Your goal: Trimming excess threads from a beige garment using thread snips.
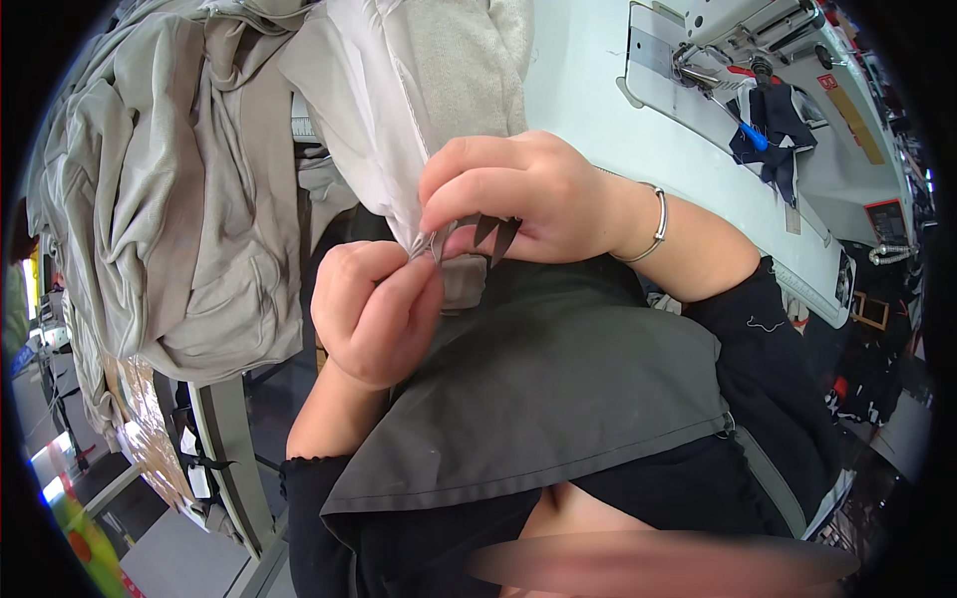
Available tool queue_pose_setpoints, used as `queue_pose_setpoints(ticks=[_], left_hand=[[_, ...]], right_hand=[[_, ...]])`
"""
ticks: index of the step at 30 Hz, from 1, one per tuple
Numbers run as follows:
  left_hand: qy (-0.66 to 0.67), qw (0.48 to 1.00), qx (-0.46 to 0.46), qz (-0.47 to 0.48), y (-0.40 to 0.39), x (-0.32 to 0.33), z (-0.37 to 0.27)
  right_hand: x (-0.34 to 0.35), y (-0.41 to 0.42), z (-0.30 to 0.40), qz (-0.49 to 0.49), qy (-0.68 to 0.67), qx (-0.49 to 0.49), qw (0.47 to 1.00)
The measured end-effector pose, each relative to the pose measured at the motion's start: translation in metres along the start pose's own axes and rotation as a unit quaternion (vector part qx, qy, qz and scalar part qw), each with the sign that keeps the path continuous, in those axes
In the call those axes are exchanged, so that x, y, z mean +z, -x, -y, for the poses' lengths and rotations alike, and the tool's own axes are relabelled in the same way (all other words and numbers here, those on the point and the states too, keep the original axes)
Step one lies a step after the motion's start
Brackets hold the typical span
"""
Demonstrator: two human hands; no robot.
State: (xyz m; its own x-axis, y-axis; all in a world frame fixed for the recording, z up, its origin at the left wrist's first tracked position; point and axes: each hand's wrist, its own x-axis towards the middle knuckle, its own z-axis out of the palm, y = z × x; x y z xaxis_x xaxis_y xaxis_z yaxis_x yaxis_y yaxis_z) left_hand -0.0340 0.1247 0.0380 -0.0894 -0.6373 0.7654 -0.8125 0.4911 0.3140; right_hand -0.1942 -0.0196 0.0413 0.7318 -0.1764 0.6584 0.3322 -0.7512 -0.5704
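My left hand (377,310) pinches the gathered tip of a thin white fabric piece (366,112), which hangs together with a light beige knit garment (471,67). Right beside it, the thumb and fingertips of my right hand (531,194) meet at the same gathered tip. Tucked in the right palm is a pair of thread snips (497,238); its two dark pointed blades stick out, spread apart. My fingers cover the snips' handle and part of the pinched cloth. Both hands are above the lap, in front of a dark grey apron (553,389).
A heap of beige garments (172,187) hangs over the table edge at left. An industrial sewing machine (748,30) stands on the white table (576,90) at upper right, with dark blue cloth (774,127) and a blue-handled tool (754,137) by it. A metal table leg (232,456) rises at lower left.
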Motion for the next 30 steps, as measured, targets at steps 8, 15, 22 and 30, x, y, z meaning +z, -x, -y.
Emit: queue_pose_setpoints(ticks=[8,15,22,30], left_hand=[[-0.008,0.999,0.003,0.033,0.003,0.0,0.003],[0.064,0.988,-0.139,0.01,0.009,0.007,-0.001],[0.018,0.999,-0.029,-0.018,0.004,0.006,0.006],[0.068,0.997,-0.021,-0.021,0.003,0.008,0.007]], right_hand=[[-0.002,-0.001,-0.003,0.03,0.048,-0.022,0.998],[-0.003,0.004,-0.002,0.002,0.045,-0.001,0.999],[-0.001,0.004,-0.002,-0.006,0.025,-0.007,1.0],[0.002,0.004,-0.004,-0.02,0.04,-0.053,0.998]])
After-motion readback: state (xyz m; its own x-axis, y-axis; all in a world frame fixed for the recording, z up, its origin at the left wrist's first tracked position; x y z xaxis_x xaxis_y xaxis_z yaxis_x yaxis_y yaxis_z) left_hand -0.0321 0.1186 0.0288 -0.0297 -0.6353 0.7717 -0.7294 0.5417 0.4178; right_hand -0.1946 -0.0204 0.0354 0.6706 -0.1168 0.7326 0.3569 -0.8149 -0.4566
